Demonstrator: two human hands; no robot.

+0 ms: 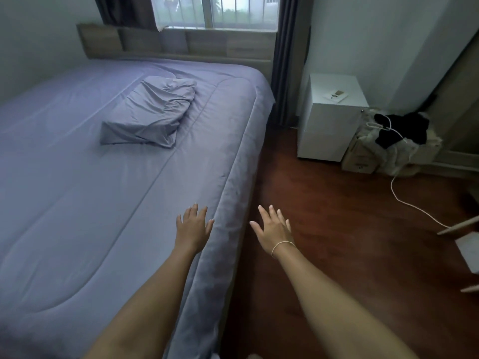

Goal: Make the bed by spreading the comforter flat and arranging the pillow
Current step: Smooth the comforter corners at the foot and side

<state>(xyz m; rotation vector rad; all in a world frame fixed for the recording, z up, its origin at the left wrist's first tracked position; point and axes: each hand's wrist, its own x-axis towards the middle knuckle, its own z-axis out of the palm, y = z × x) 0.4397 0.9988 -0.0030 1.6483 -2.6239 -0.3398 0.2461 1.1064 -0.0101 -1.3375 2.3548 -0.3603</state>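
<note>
Comforter [77, 203] lies flat; pillow [150, 112] rests askew on it. Left hand [193, 228] and right hand [273, 230] — both spread, holding nothing.

L hand [194, 227] & R hand [272, 229] outstretched, fingers splayed

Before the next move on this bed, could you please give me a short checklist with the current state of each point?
1. Comforter spread flat over the bed: ok.
2. Comforter edge hanging down the near side: ok.
3. Pillow arranged at the headboard: not ok, it lies crumpled and skewed partway down.
4. Left hand free: ok, open over the bed edge.
5. Right hand free: ok, open above the floor.
</note>
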